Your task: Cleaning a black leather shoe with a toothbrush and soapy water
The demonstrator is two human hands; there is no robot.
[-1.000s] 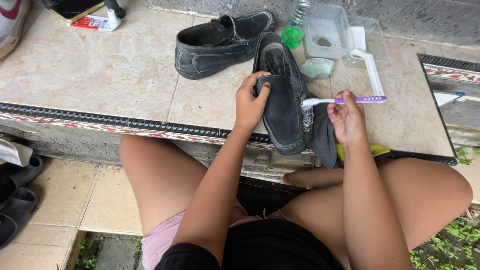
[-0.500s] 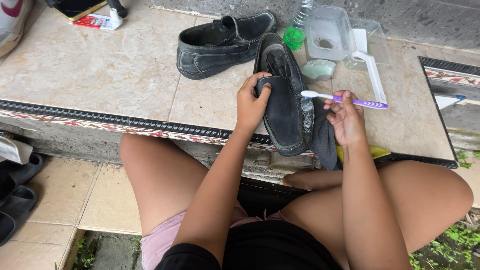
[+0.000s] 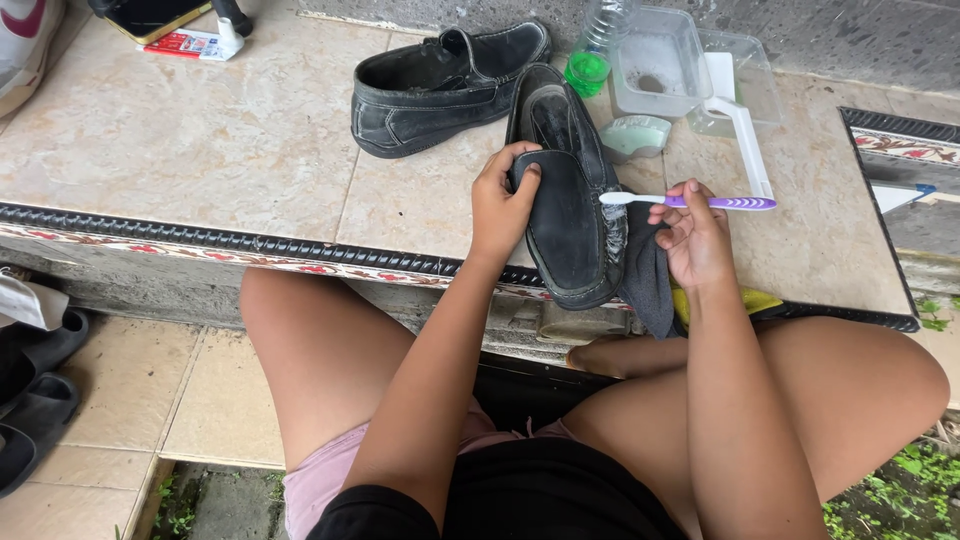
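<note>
A person sits with bare knees spread, seen from above, working at a tiled surface (image 3: 200,150) that fills the upper half of the frame. The left hand (image 3: 505,200), at centre, is closed over the opening of a black shoe (image 3: 565,215), fingers curled over its edge, holding it in place. The shoe lies lengthwise on the surface with its toe pointing toward the person and reaching the near edge; its right side looks wet and foamy. The right hand (image 3: 695,240), just right of the shoe, grips a toothbrush (image 3: 690,201) with a purple and white handle. The toothbrush lies level, and its bristled head touches the shoe's right side. Below that hand a dark grey cloth (image 3: 648,280) hangs over the edge of the surface, touching the shoe, with something yellow (image 3: 755,300) just to its right.

Above and to the left, a second black shoe (image 3: 440,90) lies on its side, its heel end close to the first shoe's. In the upper right stand a clear plastic tub (image 3: 655,60) holding soapy water, a clear bottle with a green cap (image 3: 590,60) beside it, and a small pale green bar (image 3: 635,135) just below. A white strip (image 3: 750,145) runs down from the tub. At the upper left corner lie a phone (image 3: 150,15) and a small red and white packet (image 3: 190,43). Dark sandals (image 3: 30,400) rest on the floor at lower left.
</note>
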